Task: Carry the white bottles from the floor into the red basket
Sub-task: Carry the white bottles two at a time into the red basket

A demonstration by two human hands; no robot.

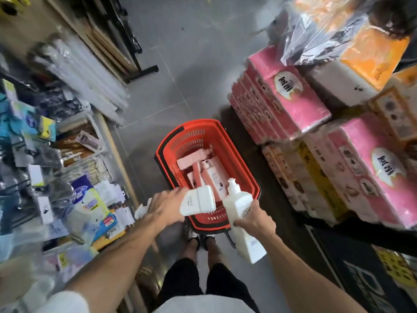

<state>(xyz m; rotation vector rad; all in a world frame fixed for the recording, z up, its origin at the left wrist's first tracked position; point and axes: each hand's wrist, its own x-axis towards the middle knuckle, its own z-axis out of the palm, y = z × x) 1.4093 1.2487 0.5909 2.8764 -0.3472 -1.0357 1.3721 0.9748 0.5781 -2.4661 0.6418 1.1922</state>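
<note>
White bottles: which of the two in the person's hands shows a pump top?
The pump bottle gripped by the right hand; its nozzle sticks up over the red basket. The other bottle, in the left hand, shows no pump.

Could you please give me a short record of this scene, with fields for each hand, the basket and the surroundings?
left hand: holds a white bottle above the basket's near end
right hand: grips a pump bottle, pump pointing away, over the near right rim
basket: red, on the floor, holds pink bottles
right side: stacked pink tissue packs
left side: shelves of packaged goods
</note>
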